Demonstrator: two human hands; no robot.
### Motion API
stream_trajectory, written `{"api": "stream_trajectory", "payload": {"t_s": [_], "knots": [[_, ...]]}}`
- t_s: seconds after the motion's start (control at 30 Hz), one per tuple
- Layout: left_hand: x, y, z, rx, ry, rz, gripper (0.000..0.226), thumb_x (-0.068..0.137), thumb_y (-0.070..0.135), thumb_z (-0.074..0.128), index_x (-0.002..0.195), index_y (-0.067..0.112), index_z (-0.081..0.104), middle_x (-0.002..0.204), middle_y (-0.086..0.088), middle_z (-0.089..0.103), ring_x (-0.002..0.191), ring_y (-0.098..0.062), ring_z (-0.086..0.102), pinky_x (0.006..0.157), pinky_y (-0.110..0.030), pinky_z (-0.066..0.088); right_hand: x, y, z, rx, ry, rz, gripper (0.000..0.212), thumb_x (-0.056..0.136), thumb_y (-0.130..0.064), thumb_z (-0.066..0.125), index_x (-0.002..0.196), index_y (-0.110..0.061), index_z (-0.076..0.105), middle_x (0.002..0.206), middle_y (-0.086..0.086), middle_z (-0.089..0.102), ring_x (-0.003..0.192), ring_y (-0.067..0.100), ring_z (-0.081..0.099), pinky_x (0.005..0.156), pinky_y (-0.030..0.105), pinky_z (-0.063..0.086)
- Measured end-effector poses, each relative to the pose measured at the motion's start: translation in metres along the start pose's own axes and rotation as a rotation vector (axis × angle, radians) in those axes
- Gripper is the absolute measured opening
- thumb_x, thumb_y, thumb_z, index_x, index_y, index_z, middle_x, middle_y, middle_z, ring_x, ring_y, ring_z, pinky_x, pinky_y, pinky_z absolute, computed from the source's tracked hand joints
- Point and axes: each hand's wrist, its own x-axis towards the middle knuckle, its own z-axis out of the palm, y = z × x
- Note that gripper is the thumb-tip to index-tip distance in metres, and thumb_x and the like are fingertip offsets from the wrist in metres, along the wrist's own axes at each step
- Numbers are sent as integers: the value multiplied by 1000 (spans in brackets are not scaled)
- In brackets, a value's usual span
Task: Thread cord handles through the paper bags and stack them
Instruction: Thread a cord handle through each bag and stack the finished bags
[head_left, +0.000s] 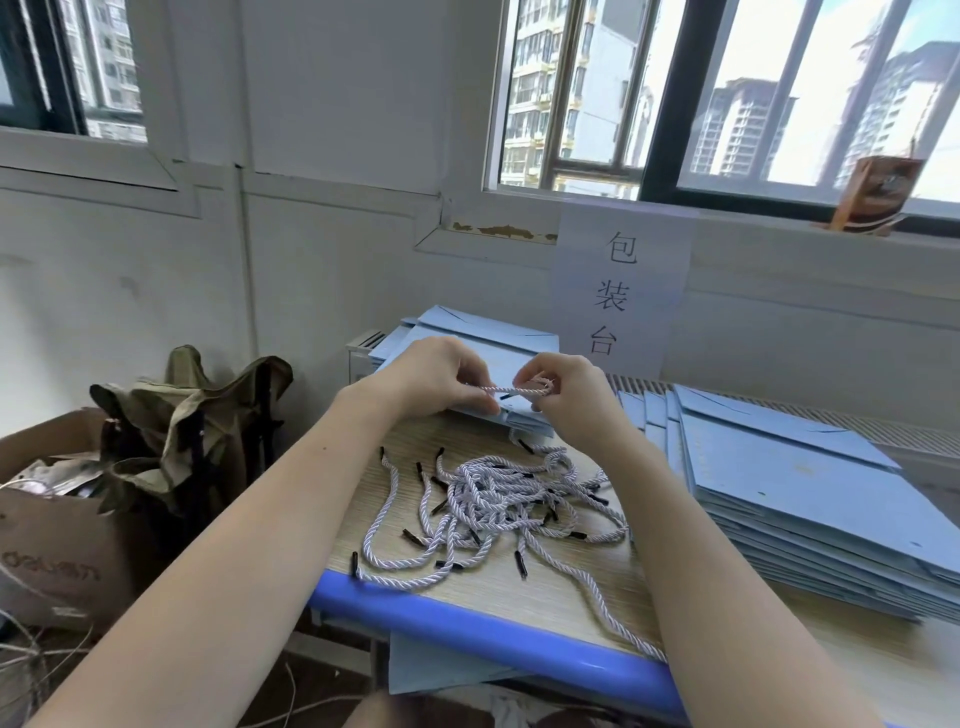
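A white twisted cord (511, 389) with a black tip is stretched between my two hands above the far stack of flat blue paper bags (483, 332). My left hand (436, 376) pinches its left end. My right hand (563, 389) grips the other part, bunched in its curled fingers. A tangled heap of several more white cords (498, 504) with black tips lies on the wooden table (498, 587) below my hands. A second, taller stack of blue bags (800, 499) sits at the right.
The table has a blue front edge (467, 631). To the left stand a brown cardboard box (57, 525) and a folded camouflage stool (192, 415). A paper sign (618, 291) hangs on the wall under the window. A blue sheet (441, 670) lies below the table.
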Motion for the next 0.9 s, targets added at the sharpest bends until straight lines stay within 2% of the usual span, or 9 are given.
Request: {"api": "stream_trajectory", "payload": {"t_s": [0.07,0.17,0.23,0.37,0.5,0.57,0.7,0.8,0.9], "knots": [[0,1,0,16,4,8,14,75,37,84,81,24,80,68,10,67,63,1,52,60,-22,36,0,0,2,-20,-12,-3,28,90,5,57,91,-18,71,86,2,65,82,25,64,60,21,45],[-1,3,-1,27,17,27,15,77,38,83,77,23,79,60,12,61,61,1,49,59,-23,35,2,2,4,-113,-30,-30,29,90,10,53,99,-14,68,100,2,59,87,18,54,61,8,34],[-1,4,-1,37,23,36,16,77,38,82,75,23,78,58,13,59,61,0,49,60,-25,36,3,4,5,-160,-43,-32,29,91,11,52,103,-11,64,103,1,51,91,17,50,63,7,31],[0,3,0,34,31,40,17,78,38,81,73,22,77,57,12,61,60,-3,49,60,-26,36,3,3,6,-256,-88,-52,34,89,15,48,106,-12,58,108,2,45,98,22,49,76,24,37],[1,2,1,26,29,37,25,82,41,77,75,17,75,67,-6,64,63,-14,48,63,-31,37,2,3,4,-306,-63,-38,37,86,16,46,108,-11,55,106,2,40,93,24,46,69,27,33],[1,2,1,30,31,38,27,83,43,76,75,17,74,67,-8,62,62,-13,46,62,-32,35,2,2,3,-281,-39,-38,37,85,16,43,103,-14,51,104,4,44,93,26,48,69,30,34],[1,2,2,18,24,34,23,81,43,78,77,20,77,71,-1,70,74,-21,60,68,-36,44,2,1,4,-183,6,-24,34,87,13,41,98,-19,47,104,15,64,98,30,61,75,38,52],[2,2,3,11,33,44,23,80,43,79,77,20,77,69,-1,68,64,-13,51,64,-31,39,2,3,3,-123,21,-15,25,94,3,53,102,-18,62,102,10,70,92,21,66,76,28,52],[2,1,3,16,39,52,23,81,43,78,75,20,76,66,-1,66,60,-7,46,62,-30,37,2,4,1,-97,36,-38,19,92,-3,65,104,-16,73,91,0,67,81,10,63,66,6,40]]}}
